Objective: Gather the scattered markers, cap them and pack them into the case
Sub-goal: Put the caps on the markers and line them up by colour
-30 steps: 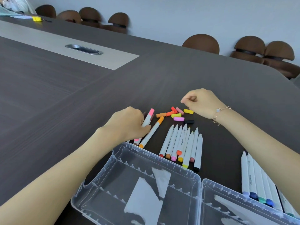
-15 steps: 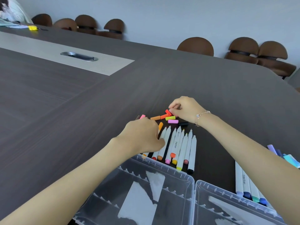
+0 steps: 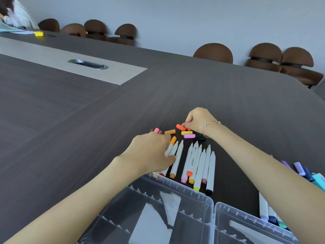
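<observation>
Several white markers (image 3: 197, 162) lie side by side on the dark table, tips bare at the far end. Beyond them lie loose caps: orange (image 3: 170, 132), red (image 3: 180, 127), yellow (image 3: 186, 132), pink (image 3: 189, 136), black (image 3: 200, 138). My left hand (image 3: 151, 152) grips a few markers at the left of the row, among them one with an orange cap (image 3: 173, 140). My right hand (image 3: 197, 119) pinches at the red cap among the loose caps. The clear plastic case (image 3: 175, 187) lies open in front of me, both halves holding no markers.
A second group of markers (image 3: 270, 215) with blue, purple and teal ends lies at the right, partly behind my right forearm. Brown chairs (image 3: 213, 52) line the table's far edge. A metal cable slot (image 3: 88, 63) sits in the pale centre strip.
My left hand has slid right along the table with its markers, up against the row. My right hand has moved left and down onto the loose caps.
</observation>
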`<state>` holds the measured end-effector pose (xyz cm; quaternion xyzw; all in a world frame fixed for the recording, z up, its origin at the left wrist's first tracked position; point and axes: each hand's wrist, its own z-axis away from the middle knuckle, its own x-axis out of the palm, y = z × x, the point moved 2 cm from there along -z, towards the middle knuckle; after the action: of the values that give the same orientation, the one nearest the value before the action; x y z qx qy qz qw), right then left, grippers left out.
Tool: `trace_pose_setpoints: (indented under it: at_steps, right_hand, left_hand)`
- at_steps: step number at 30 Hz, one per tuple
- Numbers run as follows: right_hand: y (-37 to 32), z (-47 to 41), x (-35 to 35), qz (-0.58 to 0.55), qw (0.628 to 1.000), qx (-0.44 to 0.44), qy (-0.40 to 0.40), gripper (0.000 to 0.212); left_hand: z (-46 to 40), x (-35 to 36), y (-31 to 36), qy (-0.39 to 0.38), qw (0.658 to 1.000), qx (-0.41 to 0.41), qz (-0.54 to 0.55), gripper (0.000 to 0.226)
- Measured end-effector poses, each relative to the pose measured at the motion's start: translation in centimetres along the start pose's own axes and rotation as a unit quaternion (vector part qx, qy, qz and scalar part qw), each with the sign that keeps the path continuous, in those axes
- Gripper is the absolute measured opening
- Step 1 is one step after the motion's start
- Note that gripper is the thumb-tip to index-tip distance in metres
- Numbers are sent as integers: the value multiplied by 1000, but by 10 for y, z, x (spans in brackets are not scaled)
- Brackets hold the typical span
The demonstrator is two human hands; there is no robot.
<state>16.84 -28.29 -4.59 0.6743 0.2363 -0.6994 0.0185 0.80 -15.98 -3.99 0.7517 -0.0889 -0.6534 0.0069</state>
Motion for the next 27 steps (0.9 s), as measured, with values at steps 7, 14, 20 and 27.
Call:
trace_pose_setpoints:
  at_steps: [7, 14, 20, 27]
  right_hand:
    - [-2, 11, -6, -48, 999, -9, 1, 23]
    - [-5, 41, -23, -323, 946, 27, -28, 16]
    - [-3, 57, -12, -429, 898, 53, -83, 22]
    - [-8, 63, -6, -430, 892, 37, -131, 23]
  left_hand:
    - [0, 8, 3, -34, 999, 7, -12, 29]
    - [-5, 9, -4, -57, 998, -4, 35, 34]
    - [-4, 8, -3, -90, 995, 20, 40, 34]
    - [-5, 8, -3, -82, 996, 24, 33, 28]
